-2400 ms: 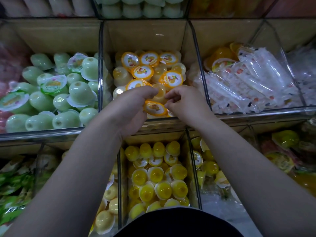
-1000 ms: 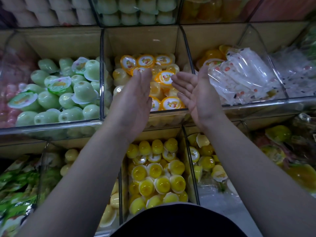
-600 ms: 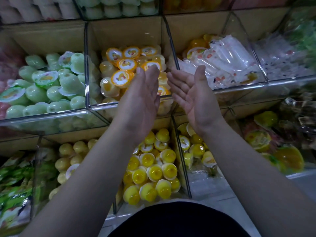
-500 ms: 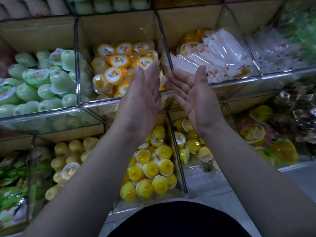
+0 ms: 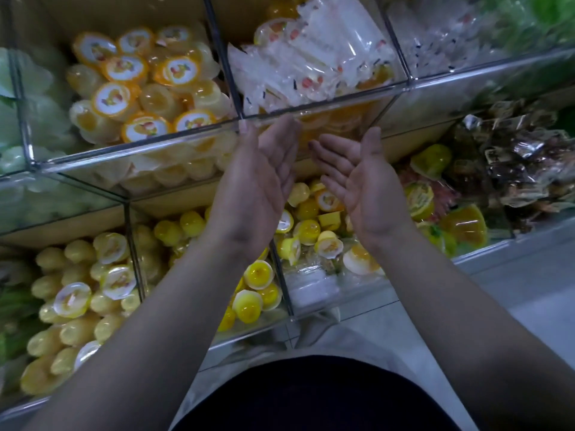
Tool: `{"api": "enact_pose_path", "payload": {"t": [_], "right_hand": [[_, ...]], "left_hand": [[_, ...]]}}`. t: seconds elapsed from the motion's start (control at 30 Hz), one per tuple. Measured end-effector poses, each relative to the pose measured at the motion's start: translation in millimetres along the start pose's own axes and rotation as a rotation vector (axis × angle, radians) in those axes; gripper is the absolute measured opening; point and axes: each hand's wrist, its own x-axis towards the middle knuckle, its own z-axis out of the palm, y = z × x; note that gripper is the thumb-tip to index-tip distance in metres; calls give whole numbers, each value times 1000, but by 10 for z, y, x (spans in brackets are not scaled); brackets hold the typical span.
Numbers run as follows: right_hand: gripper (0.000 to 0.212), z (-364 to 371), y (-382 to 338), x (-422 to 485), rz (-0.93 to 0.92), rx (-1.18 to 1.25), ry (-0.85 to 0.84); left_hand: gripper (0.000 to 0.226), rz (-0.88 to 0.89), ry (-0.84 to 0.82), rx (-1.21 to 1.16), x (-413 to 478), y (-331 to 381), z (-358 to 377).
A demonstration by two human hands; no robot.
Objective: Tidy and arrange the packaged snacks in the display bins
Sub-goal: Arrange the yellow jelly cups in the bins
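The bin walls (image 5: 357, 95) are clear, glossy hard plastic. The orange-lidded cups (image 5: 112, 99) and yellow cups (image 5: 249, 306) are smooth translucent plastic under shiny printed film lids. The clear packets (image 5: 326, 57) and dark packets (image 5: 513, 157) are crinkled glossy film. The brown bin backs (image 5: 109, 10) look matt, like cardboard. The floor (image 5: 529, 290) is smooth and pale.

Shop, snack display: tiered clear acrylic bins (image 5: 311, 110) packed with orange-lidded jelly cups (image 5: 137, 76), yellow jelly cups (image 5: 249, 303), clear-wrapped packets (image 5: 323, 54).
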Motion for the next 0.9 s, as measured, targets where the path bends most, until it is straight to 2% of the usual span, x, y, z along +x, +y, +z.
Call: {"api": "enact_pose_path", "payload": {"t": [0.2,0.47,0.7,0.9], "right_hand": [[56,-396,149,-3,38,13,48],[62,-768,319,86,177,-43,80],[48,-1046,488,234,284,-89,68],[51,-1299,766,281,383,-186,37]], "left_hand": [[65,-70,13,5,110,-331,161],[65,-130,37,-1,325,-611,325],[63,-242,124,22,475,-928,390],[58,-358,205,48,532,-1274,378]]}}
